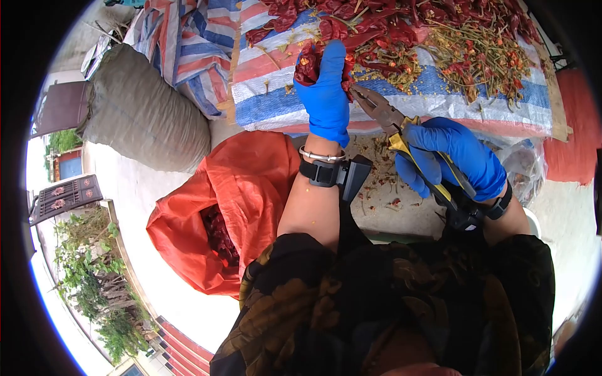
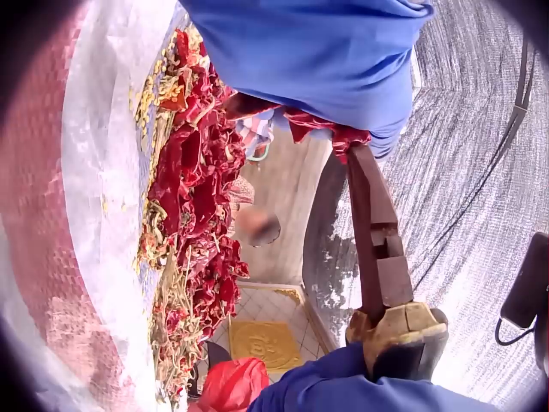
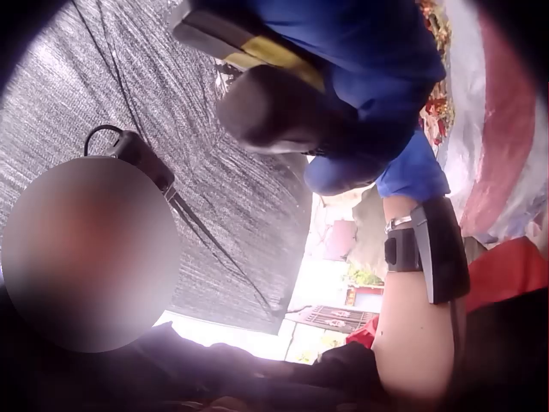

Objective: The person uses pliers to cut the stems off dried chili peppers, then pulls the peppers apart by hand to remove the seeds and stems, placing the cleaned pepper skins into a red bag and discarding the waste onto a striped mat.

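The person's left hand [image 1: 323, 103] is curling round dried red peppers [image 1: 306, 67] beside the striped sheet [image 1: 269, 111]; the right hand [image 1: 461, 147] is wrapping round pliers [image 1: 389, 119], whose tips are meeting the peppers. Nipping seems to be starting, calling for clear fingertips.

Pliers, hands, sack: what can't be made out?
Head view: fingers of the left hand, behind the hand itself.
Head view: most contents of the red sack, behind folds.
Right wrist view: tips of the pliers, behind the right hand or past frame.
Right wrist view: round patch at left, blurred.
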A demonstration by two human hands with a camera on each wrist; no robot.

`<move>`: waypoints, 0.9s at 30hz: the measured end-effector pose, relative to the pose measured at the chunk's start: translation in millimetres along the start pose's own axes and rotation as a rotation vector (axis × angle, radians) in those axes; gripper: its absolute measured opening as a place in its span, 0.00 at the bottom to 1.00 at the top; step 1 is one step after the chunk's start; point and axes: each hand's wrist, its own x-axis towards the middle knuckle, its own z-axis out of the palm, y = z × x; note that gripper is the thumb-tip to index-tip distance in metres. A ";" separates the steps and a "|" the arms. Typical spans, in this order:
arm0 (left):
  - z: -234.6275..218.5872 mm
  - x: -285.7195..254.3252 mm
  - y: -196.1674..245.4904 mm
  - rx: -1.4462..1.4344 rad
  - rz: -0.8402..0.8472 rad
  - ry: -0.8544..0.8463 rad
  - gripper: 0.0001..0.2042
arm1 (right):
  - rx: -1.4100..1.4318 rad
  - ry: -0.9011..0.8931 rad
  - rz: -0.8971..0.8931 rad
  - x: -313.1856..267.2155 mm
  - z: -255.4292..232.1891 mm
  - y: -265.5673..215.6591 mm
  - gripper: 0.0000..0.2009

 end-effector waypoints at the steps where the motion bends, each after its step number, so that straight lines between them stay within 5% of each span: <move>1: 0.4 0.0 0.3 0.010 -0.019 0.002 0.08 | -0.002 -0.002 0.001 0.6 1.0 0.5 0.23; 11: 0.3 2.3 -9.0 0.094 0.014 -0.005 0.08 | -0.774 0.196 -0.051 -3.5 6.7 0.9 0.21; 14: 5.2 -0.7 -2.0 0.067 -0.035 -0.002 0.08 | -0.740 0.201 -0.004 -3.4 0.4 0.3 0.21; 16: 3.8 -0.2 -1.6 0.042 -0.015 -0.025 0.08 | -0.357 -0.047 -0.127 0.5 -12.2 3.5 0.19; 19: 1.5 -0.8 -1.7 -0.007 -0.014 -0.047 0.08 | -0.057 -0.039 -0.019 -4.7 -9.0 2.7 0.19; 27: -6.3 0.0 -2.5 0.079 0.011 -0.110 0.10 | 0.166 -0.185 0.037 -1.7 -7.8 0.1 0.25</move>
